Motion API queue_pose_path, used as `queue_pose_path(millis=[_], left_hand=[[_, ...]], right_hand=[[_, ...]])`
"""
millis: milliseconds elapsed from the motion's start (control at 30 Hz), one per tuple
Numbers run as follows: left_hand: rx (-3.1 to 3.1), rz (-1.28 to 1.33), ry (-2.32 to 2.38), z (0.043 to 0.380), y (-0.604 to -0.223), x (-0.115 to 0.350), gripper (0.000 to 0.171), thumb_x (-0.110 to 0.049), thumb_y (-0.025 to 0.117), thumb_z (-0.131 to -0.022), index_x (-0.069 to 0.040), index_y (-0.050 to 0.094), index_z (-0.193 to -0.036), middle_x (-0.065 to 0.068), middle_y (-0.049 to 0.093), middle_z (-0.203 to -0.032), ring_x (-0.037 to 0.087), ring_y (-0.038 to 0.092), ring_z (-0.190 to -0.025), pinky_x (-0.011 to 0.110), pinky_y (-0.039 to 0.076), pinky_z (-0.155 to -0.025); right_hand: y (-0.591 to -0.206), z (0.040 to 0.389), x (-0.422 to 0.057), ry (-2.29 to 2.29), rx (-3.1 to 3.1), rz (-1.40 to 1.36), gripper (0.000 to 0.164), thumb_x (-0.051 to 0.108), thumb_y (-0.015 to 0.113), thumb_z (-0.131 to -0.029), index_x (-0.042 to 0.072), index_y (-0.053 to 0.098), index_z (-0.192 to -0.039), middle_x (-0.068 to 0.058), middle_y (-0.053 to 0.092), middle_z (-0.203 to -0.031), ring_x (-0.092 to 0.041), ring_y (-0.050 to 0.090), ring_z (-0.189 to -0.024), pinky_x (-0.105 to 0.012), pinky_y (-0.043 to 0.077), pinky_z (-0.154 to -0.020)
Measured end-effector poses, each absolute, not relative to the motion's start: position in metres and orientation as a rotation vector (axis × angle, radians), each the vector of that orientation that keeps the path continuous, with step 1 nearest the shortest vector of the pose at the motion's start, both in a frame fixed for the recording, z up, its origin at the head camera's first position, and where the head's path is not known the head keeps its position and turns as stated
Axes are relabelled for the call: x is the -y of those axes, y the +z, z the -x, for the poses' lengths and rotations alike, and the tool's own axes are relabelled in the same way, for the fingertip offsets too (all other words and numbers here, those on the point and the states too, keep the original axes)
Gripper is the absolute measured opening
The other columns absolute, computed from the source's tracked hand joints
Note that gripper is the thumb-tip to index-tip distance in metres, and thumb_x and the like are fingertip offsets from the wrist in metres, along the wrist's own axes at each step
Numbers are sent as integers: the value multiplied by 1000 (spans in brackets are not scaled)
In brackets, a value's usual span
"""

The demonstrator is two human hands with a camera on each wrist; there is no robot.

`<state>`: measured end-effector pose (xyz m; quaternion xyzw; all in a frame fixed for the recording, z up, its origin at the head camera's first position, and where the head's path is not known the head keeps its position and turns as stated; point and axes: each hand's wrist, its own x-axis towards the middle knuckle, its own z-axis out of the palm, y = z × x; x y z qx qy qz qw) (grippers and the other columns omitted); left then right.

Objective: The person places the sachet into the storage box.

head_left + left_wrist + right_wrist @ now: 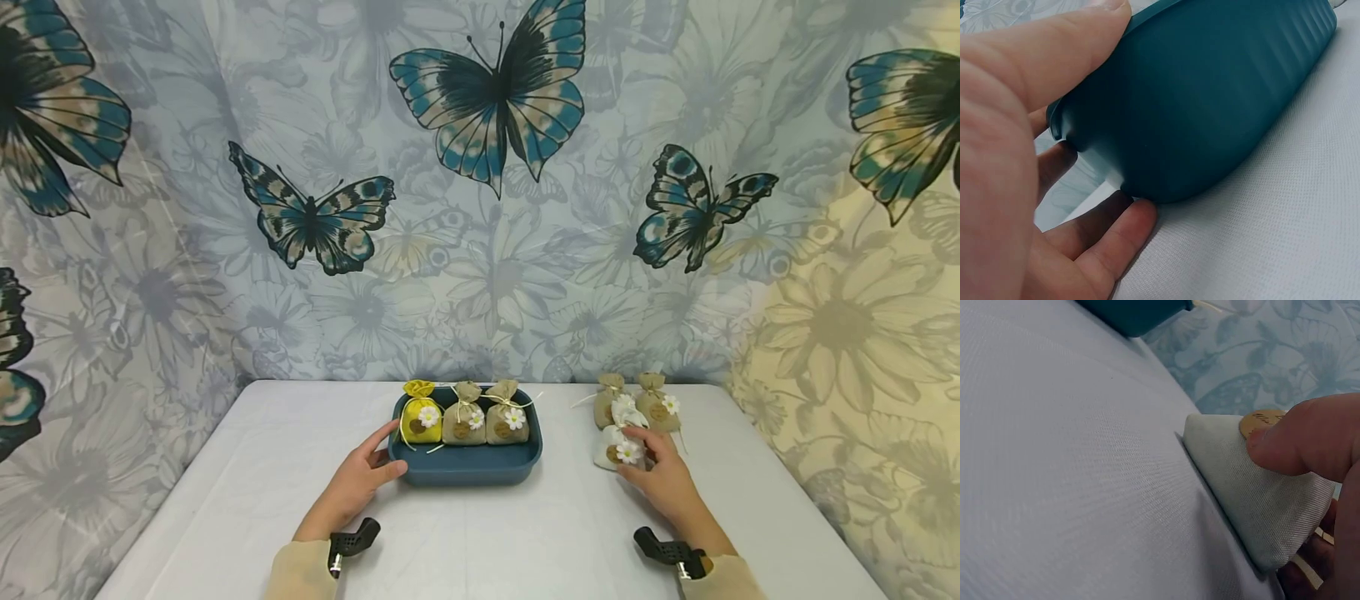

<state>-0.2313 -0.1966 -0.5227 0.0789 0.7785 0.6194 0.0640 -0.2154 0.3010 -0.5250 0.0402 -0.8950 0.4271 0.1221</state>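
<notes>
At the left end of a dark blue rectangular tray, my left hand holds the wall. In the left wrist view the thumb lies at the rim and the other fingertips touch the end wall lower down. A yellow sachet and two beige sachets stand in a row inside the tray, each with a white flower. Toward the right, my right hand grips a white sachet between thumb and fingers. The right wrist view shows its base on or close to the cloth; the gap cannot be judged.
Two more beige sachets stand just behind the white one, near the table's back edge. A white cloth covers the table. Behind it hangs a butterfly-print curtain.
</notes>
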Motion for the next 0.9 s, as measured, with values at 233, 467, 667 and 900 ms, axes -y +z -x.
queue_pose_path(millis=[233,467,667,900], left_hand=[[-2354,-210,1864,230,-525,201,74,-25,77,-91,-26,40,-155,14,29,-159,39,38,-138,54,40,-104],[-2327,-234,1895,230,-524,198,72,-23,76,-92,-27,40,-155,15,28,-159,40,35,-140,54,40,-104],[-2298,-242,1930,231,-522,198,71,-18,75,-92,-28,41,-154,14,30,-158,37,37,-139,52,41,-104],[-2319,-253,1900,231,-522,200,73,-21,76,-91,-29,41,-154,16,32,-157,36,38,-139,52,41,-104]], right_hand=[[-528,218,-296,1162,2646,-132,53,10,83,-81,8,60,-129,-14,49,-125,-29,53,-105,-38,46,-80],[-529,217,-297,1091,2702,-203,61,4,81,-79,5,53,-134,-18,49,-133,-35,53,-111,-50,46,-88],[-529,218,-295,1029,2722,-223,62,3,80,-80,2,51,-135,-22,49,-133,-38,52,-113,-55,44,-90],[-527,218,-293,993,2679,-199,65,6,79,-83,7,50,-141,-20,50,-137,-29,55,-100,-45,47,-80]])
